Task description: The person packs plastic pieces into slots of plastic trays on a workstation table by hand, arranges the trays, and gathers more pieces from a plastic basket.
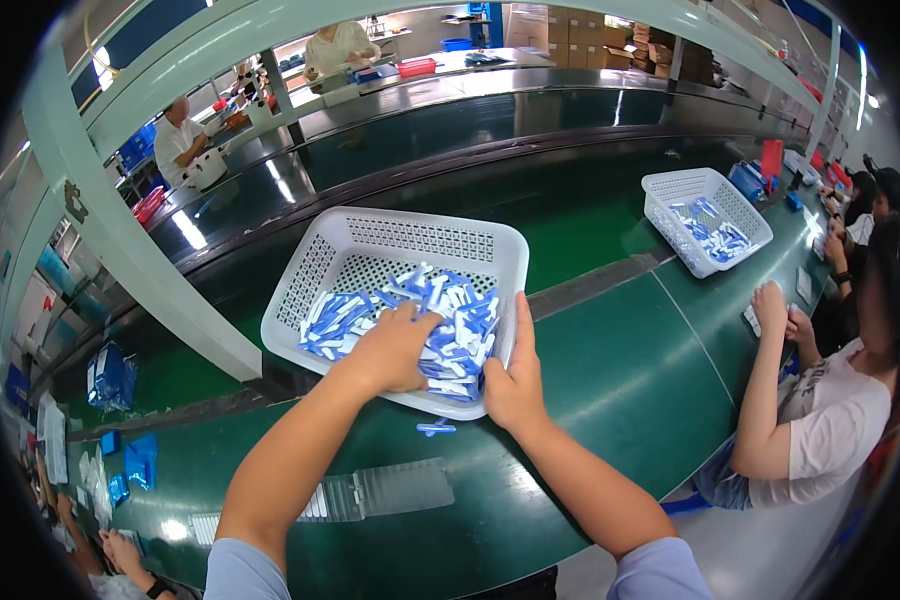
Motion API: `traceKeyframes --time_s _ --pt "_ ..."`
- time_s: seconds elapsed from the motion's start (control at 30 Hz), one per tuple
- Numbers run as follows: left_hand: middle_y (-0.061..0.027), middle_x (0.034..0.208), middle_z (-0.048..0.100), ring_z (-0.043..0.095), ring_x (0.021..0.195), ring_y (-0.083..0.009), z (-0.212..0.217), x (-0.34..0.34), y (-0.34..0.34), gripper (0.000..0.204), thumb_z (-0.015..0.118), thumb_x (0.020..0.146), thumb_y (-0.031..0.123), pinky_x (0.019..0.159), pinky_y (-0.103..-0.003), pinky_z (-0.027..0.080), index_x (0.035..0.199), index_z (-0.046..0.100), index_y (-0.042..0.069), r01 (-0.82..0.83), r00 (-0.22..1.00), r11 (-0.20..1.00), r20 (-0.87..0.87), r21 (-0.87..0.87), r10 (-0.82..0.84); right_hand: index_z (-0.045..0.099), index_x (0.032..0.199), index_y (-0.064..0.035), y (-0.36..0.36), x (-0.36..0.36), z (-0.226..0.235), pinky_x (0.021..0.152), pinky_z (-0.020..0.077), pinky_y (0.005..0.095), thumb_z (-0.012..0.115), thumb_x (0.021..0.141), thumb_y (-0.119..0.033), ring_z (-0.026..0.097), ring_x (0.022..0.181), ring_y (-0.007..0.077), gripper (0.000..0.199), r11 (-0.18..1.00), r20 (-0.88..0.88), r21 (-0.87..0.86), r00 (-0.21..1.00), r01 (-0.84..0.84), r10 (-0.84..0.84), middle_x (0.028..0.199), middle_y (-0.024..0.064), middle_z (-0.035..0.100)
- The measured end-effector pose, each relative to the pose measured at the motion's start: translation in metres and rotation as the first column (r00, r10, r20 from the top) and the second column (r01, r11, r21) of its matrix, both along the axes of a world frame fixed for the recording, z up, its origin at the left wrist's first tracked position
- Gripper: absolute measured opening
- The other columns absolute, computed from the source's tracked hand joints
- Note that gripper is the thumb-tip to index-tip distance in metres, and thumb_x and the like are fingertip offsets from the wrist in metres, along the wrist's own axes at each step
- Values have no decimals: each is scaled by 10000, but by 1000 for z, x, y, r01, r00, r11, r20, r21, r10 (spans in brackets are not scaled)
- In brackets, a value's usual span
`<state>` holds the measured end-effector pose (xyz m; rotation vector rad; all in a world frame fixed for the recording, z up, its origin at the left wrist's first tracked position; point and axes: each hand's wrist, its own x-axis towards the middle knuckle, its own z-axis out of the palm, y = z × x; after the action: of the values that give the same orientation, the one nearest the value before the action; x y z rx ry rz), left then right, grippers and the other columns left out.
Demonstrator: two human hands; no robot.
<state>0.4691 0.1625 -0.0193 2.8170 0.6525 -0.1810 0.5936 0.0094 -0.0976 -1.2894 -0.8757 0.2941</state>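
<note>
A white perforated plastic basket [420, 237] sits before me on the green work surface, tilted slightly in my view. It holds a heap of slim blue-and-white plastic pieces [460, 325], bunched toward its near and right sides. My left hand [395, 350] reaches over the near rim, its fingers bent down and closed among the pieces; the fingertips are hidden in the heap. At the basket's right end, my right hand [517, 375] grips the wall, thumb at the rim and fingers along the outside. One loose piece [436, 428] lies just below the near rim.
Clear plastic trays [400, 488] lie by my left forearm. Farther right stands a second white basket [708, 220] with similar pieces. A white metal post [150, 240] rises left of my basket. Co-workers sit to the right [820, 420] and lower left [125, 555]. Blue packets [140, 462] lie left.
</note>
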Motion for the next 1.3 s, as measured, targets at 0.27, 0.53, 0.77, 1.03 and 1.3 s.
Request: traceKeyframes --time_s 0.27,0.53,0.77,1.03,1.3 --pt "-116 1170 619 605 1129 -333 6 16 -23 506 751 826 103 927 -440 526 1317 638 141 219 965 975 150 -24 -213 164 1615 22 -3 2 -2 1184 332 434 461 831 9 430 1428 417 839 999 47 -1 998 40 -40 1551 317 383" --pt "-71 1082 676 649 1079 -304 14 8 -9 357 701 874 157 865 -440 556 1230 690 172 267 932 960 231 90 -280 176 1609 26 -4 3 -1 1171 351 429 489 916 -29 462 1412 416 762 998 78 -3 995 61 -61 1548 316 399" --pt "-106 1231 692 599 1172 -317 6 13 2 576 717 811 93 1065 -532 295 1371 582 92 207 978 969 -26 135 -205 179 1609 27 -1 4 -3 1171 350 435 483 919 -28 466 1408 421 755 999 72 -7 996 47 -47 1546 323 402" --pt "-157 1065 711 672 1027 -331 -9 35 -7 520 737 747 29 996 -507 395 1243 583 50 332 943 897 -96 290 -318 169 1614 27 0 2 1 1154 369 408 475 909 -18 493 1387 387 770 998 68 -8 996 57 -56 1523 316 429" --pt "-201 1178 620 566 1198 -387 -7 19 11 391 660 827 8 1018 -462 453 1212 595 3 301 898 952 318 61 -305 158 1611 36 -4 3 1 1174 344 416 475 894 -8 458 1413 395 786 999 82 -28 996 44 -42 1548 317 392"
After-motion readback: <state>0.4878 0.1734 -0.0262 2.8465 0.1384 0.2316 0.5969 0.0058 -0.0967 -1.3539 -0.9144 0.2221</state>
